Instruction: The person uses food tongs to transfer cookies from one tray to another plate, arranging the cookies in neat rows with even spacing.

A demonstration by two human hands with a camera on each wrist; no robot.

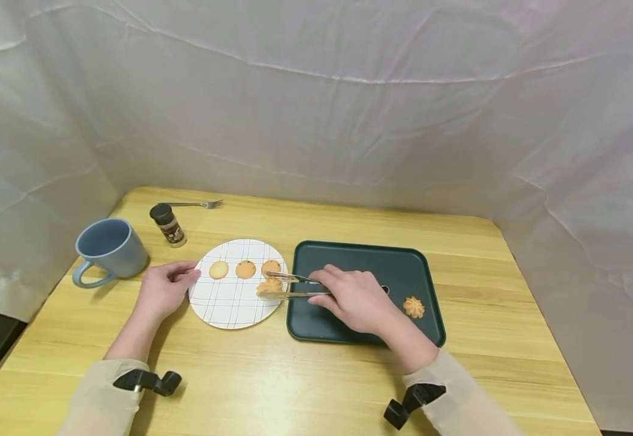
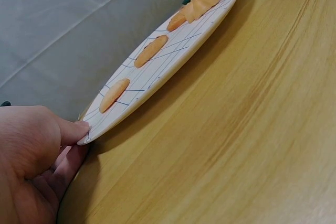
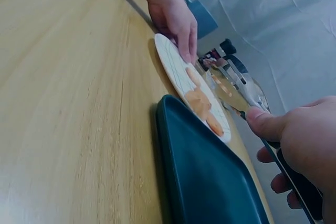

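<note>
My left hand (image 1: 166, 289) pinches the left rim of a round white plate (image 1: 229, 306) with a blue checked pattern, thumb on top in the left wrist view. Three round cookies lie in a row on it: a pale one (image 1: 218, 270), a speckled one (image 1: 245, 269) and another (image 1: 270, 267) at the right. Just in front of the last sits a flower-shaped cookie (image 1: 269, 286). My right hand (image 1: 357, 300) holds metal tongs (image 3: 242, 82) over the dark green tray (image 1: 316, 324). Their parted arms reach over the plate, above the flower-shaped cookie.
On the tray lies another flower-shaped cookie (image 1: 414, 307); a small round thing (image 1: 385, 289) beside my right hand is mostly hidden. A blue mug (image 1: 112, 248), a black-capped spice jar (image 1: 168, 225) and a fork (image 1: 191, 204) are at the back left. Pale cloth (image 1: 316, 121) hangs behind the table.
</note>
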